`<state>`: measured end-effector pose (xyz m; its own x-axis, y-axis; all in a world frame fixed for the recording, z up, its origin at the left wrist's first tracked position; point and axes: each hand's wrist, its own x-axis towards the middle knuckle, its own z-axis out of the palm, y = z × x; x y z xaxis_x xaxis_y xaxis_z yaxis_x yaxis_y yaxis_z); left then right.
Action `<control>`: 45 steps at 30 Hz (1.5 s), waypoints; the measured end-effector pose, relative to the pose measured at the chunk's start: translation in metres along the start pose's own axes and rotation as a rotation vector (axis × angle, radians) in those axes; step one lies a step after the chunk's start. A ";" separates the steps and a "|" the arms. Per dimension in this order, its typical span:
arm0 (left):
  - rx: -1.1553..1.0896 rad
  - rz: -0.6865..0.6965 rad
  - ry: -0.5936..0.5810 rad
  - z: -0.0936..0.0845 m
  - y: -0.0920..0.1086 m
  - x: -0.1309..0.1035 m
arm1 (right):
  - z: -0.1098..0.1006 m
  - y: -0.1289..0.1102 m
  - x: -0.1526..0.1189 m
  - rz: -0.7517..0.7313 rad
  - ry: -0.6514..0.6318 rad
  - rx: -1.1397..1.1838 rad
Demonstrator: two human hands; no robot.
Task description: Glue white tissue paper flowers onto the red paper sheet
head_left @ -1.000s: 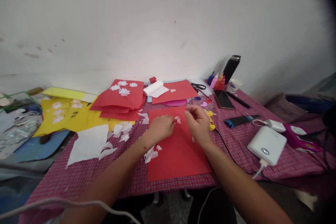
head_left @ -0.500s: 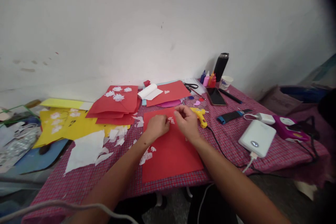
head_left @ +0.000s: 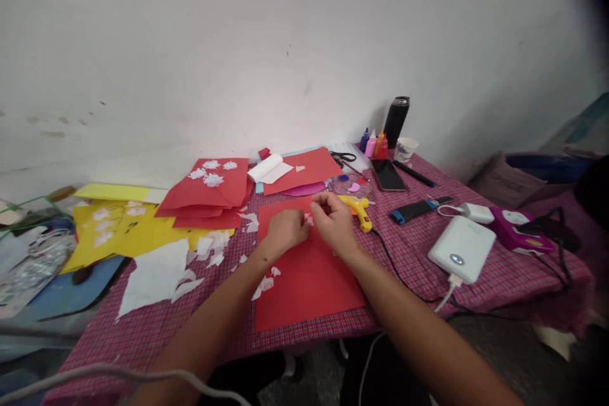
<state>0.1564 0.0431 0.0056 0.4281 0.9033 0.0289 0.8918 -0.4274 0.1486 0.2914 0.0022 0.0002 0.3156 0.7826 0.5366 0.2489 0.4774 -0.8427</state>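
A red sheet (head_left: 309, 285) lies on the checked cloth in front of me. Over its upper left part is my left hand (head_left: 288, 229), fingers curled closed; whatever they pinch is too small to make out. My right hand (head_left: 333, 221) is close beside it on the right, thumb and fingertips together, their contents hidden. Small white paper bits (head_left: 309, 219) show between the two hands. More white scraps (head_left: 266, 283) rest at the sheet's left edge. Just right of my right hand lies a yellow glue gun (head_left: 359, 210).
Left are a torn white sheet (head_left: 155, 276), yellow paper (head_left: 152, 228) and red sheets with white flowers (head_left: 185, 193). Right are a phone (head_left: 388, 175), a blue-black cutter (head_left: 413, 210), a white power bank (head_left: 462, 247), paint bottles (head_left: 371, 144), a paper cup (head_left: 406, 149) and a black flask (head_left: 396, 120).
The view has shifted slightly, moving the table items a little left in the picture. My right hand has come slightly nearer my left hand; both keep nearly the same pose.
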 end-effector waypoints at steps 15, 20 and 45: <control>-0.009 -0.013 -0.053 -0.003 0.005 0.001 | 0.000 -0.001 0.001 0.016 -0.015 -0.015; -0.031 -0.013 -0.038 -0.008 0.002 -0.013 | -0.002 -0.005 0.002 0.014 -0.017 -0.008; -1.285 -0.099 -0.167 -0.027 -0.048 -0.059 | 0.001 0.007 -0.003 0.001 -0.198 -0.097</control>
<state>0.0847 0.0113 0.0233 0.4649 0.8734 -0.1454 0.1826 0.0661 0.9810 0.2909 0.0040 -0.0074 0.1327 0.8506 0.5087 0.3389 0.4434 -0.8298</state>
